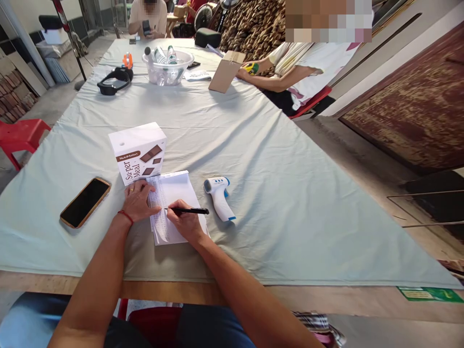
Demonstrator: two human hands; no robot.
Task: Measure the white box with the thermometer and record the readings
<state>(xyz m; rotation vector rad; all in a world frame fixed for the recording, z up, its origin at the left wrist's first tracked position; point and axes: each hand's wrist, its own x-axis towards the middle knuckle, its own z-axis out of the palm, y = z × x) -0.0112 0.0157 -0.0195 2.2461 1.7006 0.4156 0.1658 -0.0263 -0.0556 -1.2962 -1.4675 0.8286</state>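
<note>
My right hand [184, 221] grips a black pen [194, 210], its tip on a sheaf of white paper [179, 191]. Small handwritten rows fill the sheet's left side; the rest of it is blank. Across the left edge of the paper lies my left hand [139, 202], thumb spread from the fingers, holding nothing. Its fingertips are close to the lower edge of a white box [139, 145] printed "NutriMotion Super Meal". To the right of the paper rests a white and blue infrared thermometer [219, 198]. A smartphone [85, 203] in a brown case lies left of my left forearm.
Farther along the cloth-covered table [290, 208] stand a clear plastic tub [166, 70] of bottles, a black headset-like device [115, 81] and a cardboard box [225, 72]. One person sits at the right side, another at the far end holding a phone [146, 27]. A red stool [23, 137] stands left.
</note>
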